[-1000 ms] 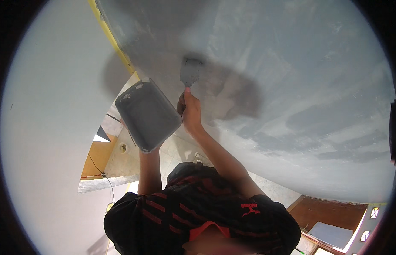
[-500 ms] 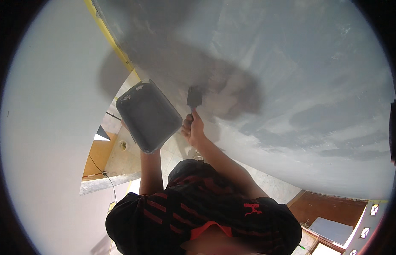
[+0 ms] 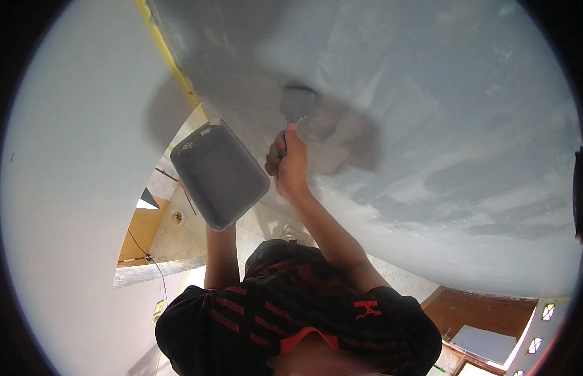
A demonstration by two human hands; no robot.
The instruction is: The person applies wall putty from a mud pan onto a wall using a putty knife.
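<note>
My right hand [image 3: 289,163] is closed around the handle of a putty knife [image 3: 298,103], thumb lying along its neck. Its broad blade is coated in grey and is up against the grey-smeared wall [image 3: 442,125]; the dark far edge seems to touch the surface. Lower and to the left, my left hand [image 3: 182,185] supports a dark rectangular tray [image 3: 219,175] from beneath. The tray hides most of that hand; only some fingertips show at its left rim. Grey residue clings to the tray's inside and its upper corner.
Yellow tape [image 3: 169,59] runs down the edge where the grey wall meets a pale wall [image 3: 72,156] on the left. Below on the left are a tan panel [image 3: 138,235] and a cable [image 3: 160,269]. A brown surface with a pale board [image 3: 485,343] lies at lower right.
My right hand has moved up and away from me with the putty knife, whose blade now faces me more broadly against the wall. The tray has barely moved.
</note>
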